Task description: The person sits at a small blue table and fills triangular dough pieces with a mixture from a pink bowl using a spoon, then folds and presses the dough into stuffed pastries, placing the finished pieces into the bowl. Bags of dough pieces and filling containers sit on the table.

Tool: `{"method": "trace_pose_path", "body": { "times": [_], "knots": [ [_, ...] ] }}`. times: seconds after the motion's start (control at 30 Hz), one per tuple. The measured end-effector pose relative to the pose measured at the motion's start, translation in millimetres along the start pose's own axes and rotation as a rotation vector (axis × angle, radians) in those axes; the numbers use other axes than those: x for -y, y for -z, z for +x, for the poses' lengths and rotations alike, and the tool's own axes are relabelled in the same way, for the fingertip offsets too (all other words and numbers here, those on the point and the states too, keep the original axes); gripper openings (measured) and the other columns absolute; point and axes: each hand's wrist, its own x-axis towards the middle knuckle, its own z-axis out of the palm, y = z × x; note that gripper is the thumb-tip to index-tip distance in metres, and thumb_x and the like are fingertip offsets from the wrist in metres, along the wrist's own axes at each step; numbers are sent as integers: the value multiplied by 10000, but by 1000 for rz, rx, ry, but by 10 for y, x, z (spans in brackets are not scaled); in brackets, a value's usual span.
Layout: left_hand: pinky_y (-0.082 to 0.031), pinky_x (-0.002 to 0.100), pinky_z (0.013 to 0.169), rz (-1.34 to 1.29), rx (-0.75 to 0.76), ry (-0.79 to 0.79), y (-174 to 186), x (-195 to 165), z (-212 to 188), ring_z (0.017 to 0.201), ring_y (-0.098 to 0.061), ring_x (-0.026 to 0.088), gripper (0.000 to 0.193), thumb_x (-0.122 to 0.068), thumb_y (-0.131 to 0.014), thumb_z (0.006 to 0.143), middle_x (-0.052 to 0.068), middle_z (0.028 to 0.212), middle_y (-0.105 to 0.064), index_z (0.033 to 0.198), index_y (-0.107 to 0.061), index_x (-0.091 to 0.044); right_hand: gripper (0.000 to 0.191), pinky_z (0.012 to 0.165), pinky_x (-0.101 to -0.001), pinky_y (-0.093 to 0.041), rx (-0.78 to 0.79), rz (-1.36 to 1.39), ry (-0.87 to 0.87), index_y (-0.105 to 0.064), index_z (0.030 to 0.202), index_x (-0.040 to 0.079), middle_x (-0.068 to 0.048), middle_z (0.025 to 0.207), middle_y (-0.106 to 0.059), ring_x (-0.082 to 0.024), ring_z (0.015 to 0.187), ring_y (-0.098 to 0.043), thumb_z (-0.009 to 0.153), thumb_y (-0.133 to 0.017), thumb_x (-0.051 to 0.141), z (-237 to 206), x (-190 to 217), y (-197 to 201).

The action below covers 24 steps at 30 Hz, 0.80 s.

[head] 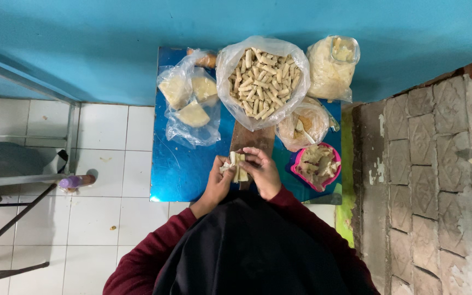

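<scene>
Pinching a pale wrapper roll (238, 165) between both sets of fingers, my left hand (218, 183) and right hand (263, 173) close over the wooden board (255, 139), its long axis pointing toward the big bag of finished rolls (261, 79).

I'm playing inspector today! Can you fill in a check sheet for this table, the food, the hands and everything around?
Surface: blue table, wooden board on it.
Job's things: pale wrapper with filling; open bag of rolls.
Clutter: bag of pale wedges, pink bowl, two more bags.
Hands: left hand and right hand pinch the wrapper.
Cables: nothing seen.
Surroundings: blue wall, white tiles, brick ledge, metal frame.
</scene>
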Motion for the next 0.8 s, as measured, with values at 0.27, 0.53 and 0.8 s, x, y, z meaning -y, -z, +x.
{"method": "trace_pose_path", "body": {
  "times": [0.27,0.53,0.8],
  "knots": [
    [-480,247,791,82,4,-46,-15,-47,5,911,-517,62,150,-145,-605,1039,21,1009,-608,1082,-482,-70,413,861,-287,-535,-12,107,-69,-566,1295,-13,-151,1236,-712,-178,1057,-686,909,-713,-25,-6,94,-22],
    [-501,245,704,167,-11,-4,-59,-81,16,838,-542,65,295,-106,-729,920,20,936,-607,1024,-454,-80,442,825,-291,-570,-127,-379,99,-581,1305,9,-170,1080,-759,-169,949,-715,888,-725,-15,-4,-4,15],
    [-614,296,803,-459,-248,88,116,-478,342,959,-700,147,145,-70,-562,904,66,1087,-675,978,-452,-130,296,936,-331,-562,30,493,-41,-580,1237,26,-92,1148,-685,-185,1057,-689,956,-669,-2,127,-175,271]
  ]
}}
